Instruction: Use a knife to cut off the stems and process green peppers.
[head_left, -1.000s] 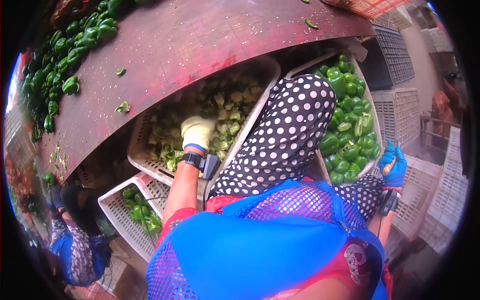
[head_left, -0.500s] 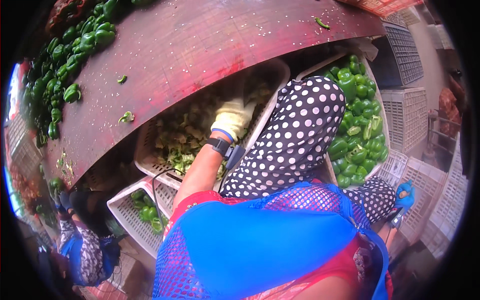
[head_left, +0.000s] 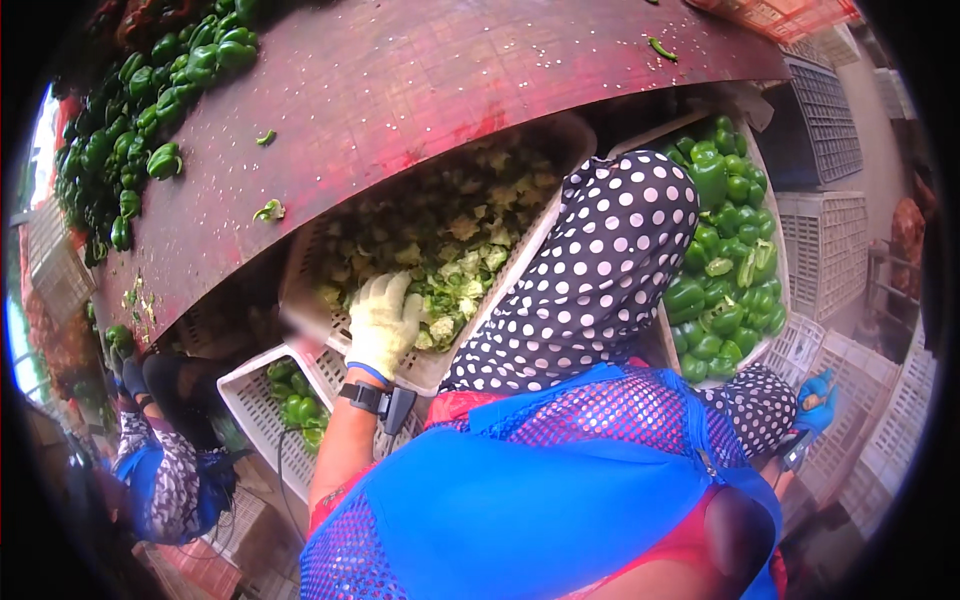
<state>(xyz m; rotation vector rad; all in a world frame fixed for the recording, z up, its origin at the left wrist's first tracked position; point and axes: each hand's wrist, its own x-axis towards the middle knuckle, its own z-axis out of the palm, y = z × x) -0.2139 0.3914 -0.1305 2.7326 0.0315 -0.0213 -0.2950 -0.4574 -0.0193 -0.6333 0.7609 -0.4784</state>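
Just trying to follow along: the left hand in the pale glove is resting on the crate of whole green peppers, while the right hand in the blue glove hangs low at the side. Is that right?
Not quite. The head view shows the left hand on the white crate of pale cut pepper scraps, not the crate of whole green peppers. The right hand in the blue glove does hang low at the side.

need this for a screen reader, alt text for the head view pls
Seen from above, the person's left hand in a pale work glove rests on the rim of a white crate of pepper trimmings under a dark red table. The right hand, gloved blue, hangs beside a crate of green peppers.
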